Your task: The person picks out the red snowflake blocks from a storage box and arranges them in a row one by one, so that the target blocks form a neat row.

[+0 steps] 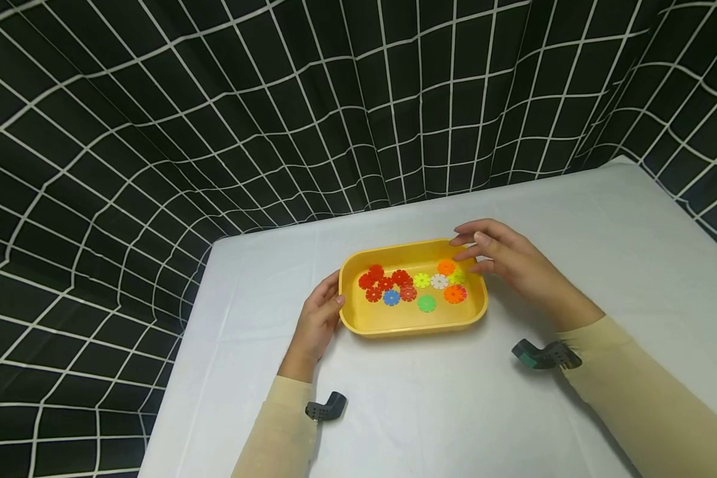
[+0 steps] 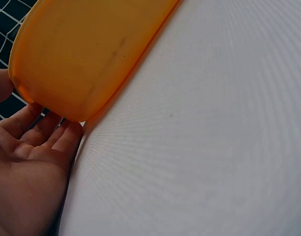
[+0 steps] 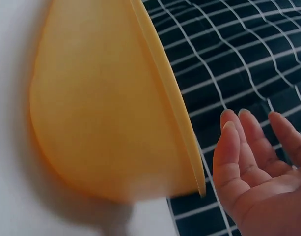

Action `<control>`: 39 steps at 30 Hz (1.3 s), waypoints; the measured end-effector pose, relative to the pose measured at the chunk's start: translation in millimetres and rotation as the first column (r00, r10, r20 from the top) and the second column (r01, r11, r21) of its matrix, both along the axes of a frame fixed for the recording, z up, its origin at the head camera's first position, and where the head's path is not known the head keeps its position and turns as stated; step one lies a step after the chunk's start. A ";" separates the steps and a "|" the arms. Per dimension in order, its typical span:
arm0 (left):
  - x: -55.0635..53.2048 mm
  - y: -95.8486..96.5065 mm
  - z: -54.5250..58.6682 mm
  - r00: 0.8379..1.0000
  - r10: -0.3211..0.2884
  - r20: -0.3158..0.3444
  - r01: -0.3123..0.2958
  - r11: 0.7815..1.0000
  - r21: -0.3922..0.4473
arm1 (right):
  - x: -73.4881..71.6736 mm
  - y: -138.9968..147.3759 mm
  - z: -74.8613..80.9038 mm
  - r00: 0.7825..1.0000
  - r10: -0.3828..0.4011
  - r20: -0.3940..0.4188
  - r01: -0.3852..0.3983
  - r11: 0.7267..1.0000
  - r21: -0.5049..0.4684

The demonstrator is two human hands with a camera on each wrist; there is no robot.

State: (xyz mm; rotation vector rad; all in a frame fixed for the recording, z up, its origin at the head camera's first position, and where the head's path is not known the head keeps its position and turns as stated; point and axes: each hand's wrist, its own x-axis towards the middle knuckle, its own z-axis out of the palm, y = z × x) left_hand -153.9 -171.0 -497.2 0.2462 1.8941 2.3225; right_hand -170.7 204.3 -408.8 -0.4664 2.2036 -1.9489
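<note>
A yellow plastic tray (image 1: 364, 318) with rounded corners holds several flower-shaped plastic discs, among them a blue disc (image 1: 391, 297), a green disc (image 1: 427, 303), a white disc (image 1: 439, 281) and several red discs (image 1: 402, 277). My left hand (image 1: 318, 318) grips the tray's left end. In the left wrist view, its thumb is by the rim and its fingers touch the outer wall from below. Over the tray's right end hovers my right hand (image 1: 510, 262), fingers spread and slightly bent, holding nothing. The right wrist view shows those fingers (image 3: 229, 152) apart from the tray's wall (image 3: 101, 98).
A white cloth (image 1: 430, 411) covers the table under the tray. Behind and to the left hangs a black curtain (image 1: 311, 106) with a white grid. Each sleeve carries a dark wrist device (image 1: 544, 355).
</note>
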 end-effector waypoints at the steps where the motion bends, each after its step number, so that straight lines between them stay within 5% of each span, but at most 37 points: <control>1: 0.1 0.0 -0.2 1.000 0.001 0.002 -0.001 1.000 0.000 | 0.0 -3.6 0.1 1.000 0.014 0.003 -0.014 1.000 -0.004; 25: 0.6 1.4 0.3 1.000 0.015 0.013 -0.015 1.000 -0.019 | -27.8 -81.5 -22.5 0.975 0.105 0.194 -0.121 0.990 0.073; 39: 0.5 0.4 0.3 1.000 0.006 0.011 -0.006 1.000 -0.002 | -33.5 -81.0 -40.2 0.958 0.176 0.225 -0.234 0.935 0.267</control>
